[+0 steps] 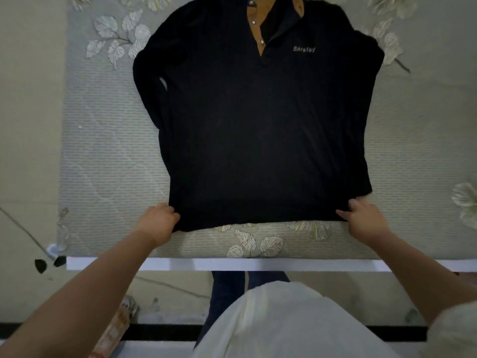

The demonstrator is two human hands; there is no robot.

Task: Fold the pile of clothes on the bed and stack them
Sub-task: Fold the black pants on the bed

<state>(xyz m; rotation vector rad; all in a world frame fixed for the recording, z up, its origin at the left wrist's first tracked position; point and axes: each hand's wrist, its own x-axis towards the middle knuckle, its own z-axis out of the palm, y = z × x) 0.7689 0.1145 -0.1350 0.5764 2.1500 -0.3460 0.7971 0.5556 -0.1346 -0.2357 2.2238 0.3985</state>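
A black long-sleeved polo shirt [258, 125] lies spread flat, front up, on the bed [108, 151], collar away from me. Its placket hangs open with metal snaps and a tan lining, and a small pale logo sits on the chest. Both sleeves lie folded in along the sides. My left hand [158, 219] grips the hem's near left corner. My right hand [365, 218] pinches the hem's near right corner. The hem is stretched between them near the bed's front edge.
The bed has a grey-beige quilted cover with pale leaf prints and a white front edge [232, 264]. Beige floor [28, 125] runs along the left, with a thin cable and small dark bits near the bed's corner. I stand close against the front edge.
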